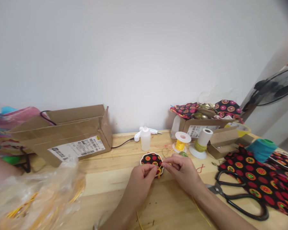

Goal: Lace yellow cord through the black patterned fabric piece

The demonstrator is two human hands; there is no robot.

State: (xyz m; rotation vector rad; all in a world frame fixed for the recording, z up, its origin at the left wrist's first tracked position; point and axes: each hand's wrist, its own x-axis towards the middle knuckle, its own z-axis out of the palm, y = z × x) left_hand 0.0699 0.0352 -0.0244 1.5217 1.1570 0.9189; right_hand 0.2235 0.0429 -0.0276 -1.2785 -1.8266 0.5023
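Observation:
Both hands meet over a small black patterned fabric piece (151, 157) with a pale scalloped rim, lying on the wooden table. Thumb and fingers of my left hand (144, 175) pinch a yellow cord (159, 171) at the piece's front right. My right hand (182, 171) pinches the same cord just to the right, its fingers closed. Loose yellow cord ends trail below both wrists toward the front of the table. The exact knot or loop between the fingertips is too small to make out.
Behind stand a white bottle (145, 139), a yellow cord spool (181, 142) and an olive cord spool (201, 145). Black-handled scissors (242, 195) and patterned fabric (259, 179) lie right. Left are a cardboard box (62, 134) and plastic bags (43, 198). A person's arm (2, 169) shows far left.

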